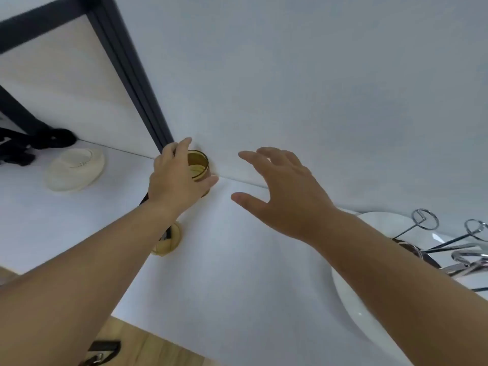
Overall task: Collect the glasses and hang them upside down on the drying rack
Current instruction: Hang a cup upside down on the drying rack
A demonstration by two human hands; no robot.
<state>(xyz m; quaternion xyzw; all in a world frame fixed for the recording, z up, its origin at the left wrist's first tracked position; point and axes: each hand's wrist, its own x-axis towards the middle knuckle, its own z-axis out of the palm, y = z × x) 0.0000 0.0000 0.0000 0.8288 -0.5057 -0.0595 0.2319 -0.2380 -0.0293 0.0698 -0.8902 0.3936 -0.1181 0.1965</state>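
Observation:
An amber glass (198,165) stands upright on the white table against the back wall. My left hand (176,178) wraps around it, fingers over the far side and thumb at its near side. My right hand (284,191) hovers just to the right of the glass with spread fingers, holding nothing. A second amber glass (169,240) sits closer to me, mostly hidden under my left forearm. The chrome drying rack (449,244) with looped wire arms stands on a white tray (351,297) at the right edge; a glass rim shows at its base.
A cream round dish (75,169) lies at the left of the table, with black cables (34,143) behind it. A black frame post (132,75) rises at the wall corner. The table's front edge meets wooden flooring (148,344) below.

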